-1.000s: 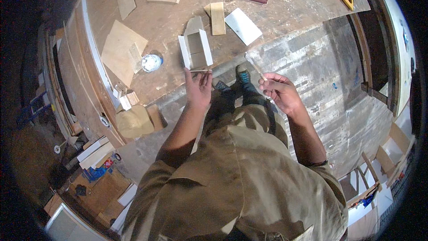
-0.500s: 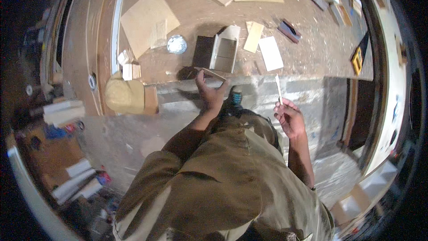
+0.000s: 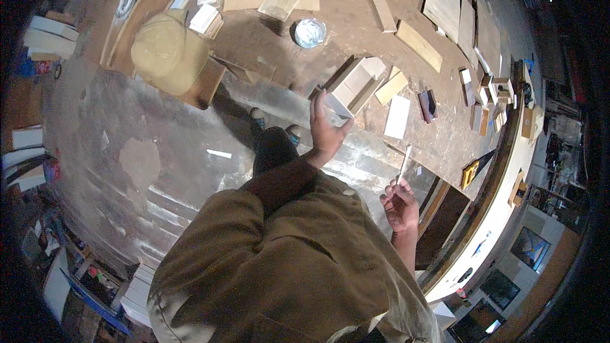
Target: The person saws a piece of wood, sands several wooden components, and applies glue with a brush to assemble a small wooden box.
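Note:
An open wooden box (image 3: pixel 359 82), pale inside, sits near the workbench edge. My left hand (image 3: pixel 326 134) spans its near end, fingers on one side and thumb on the other, gripping it there. Lower and to the right, my right hand (image 3: pixel 400 208) pinches a thin pale stick (image 3: pixel 405 160) that points upward, apart from the box. Beside the box lie a pale wood strip (image 3: pixel 391 86) and a white rectangular piece (image 3: pixel 397 116). A round tub (image 3: pixel 309 32) with whitish contents stands beyond the box.
A tan cap (image 3: pixel 166 51) rests at the bench's left edge near small stacked blocks (image 3: pixel 206 20). Wood boards (image 3: pixel 419 46) are scattered farther back. A dark red-brown block (image 3: pixel 427 106) and a yellow-handled saw (image 3: pixel 471 173) lie to the right. A white strip (image 3: pixel 219 153) is on the floor.
The view has turned, so the bench appears rotated. The box now appears tilted in the picture, with my left hand still at its near end. My right hand keeps the stick raised.

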Demonstrator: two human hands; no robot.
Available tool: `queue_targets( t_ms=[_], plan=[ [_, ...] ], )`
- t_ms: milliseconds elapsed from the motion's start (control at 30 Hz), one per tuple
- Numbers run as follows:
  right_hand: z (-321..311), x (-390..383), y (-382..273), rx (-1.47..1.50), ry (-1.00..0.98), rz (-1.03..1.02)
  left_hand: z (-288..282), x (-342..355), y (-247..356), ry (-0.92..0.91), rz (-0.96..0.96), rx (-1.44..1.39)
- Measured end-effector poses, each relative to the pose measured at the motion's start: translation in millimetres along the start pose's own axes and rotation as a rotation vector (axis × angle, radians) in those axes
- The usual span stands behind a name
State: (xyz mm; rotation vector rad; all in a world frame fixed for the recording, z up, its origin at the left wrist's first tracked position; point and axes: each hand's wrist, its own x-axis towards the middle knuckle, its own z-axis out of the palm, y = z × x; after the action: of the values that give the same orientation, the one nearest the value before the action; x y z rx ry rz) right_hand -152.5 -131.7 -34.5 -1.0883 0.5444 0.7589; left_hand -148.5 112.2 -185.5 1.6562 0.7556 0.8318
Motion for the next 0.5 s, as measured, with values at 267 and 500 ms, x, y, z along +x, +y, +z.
queue_targets(
  t_ms=[267, 500],
  plan=[
    [-5, -3, 5, 0.003, -0.005, 0.002, 3, 4, -5, -0.031, -0.019, 0.086],
    [-11, -8, 11, 0.035, 0.066, -0.018, 7, 4, -6, -0.026, 0.030, 0.131]
  ],
)
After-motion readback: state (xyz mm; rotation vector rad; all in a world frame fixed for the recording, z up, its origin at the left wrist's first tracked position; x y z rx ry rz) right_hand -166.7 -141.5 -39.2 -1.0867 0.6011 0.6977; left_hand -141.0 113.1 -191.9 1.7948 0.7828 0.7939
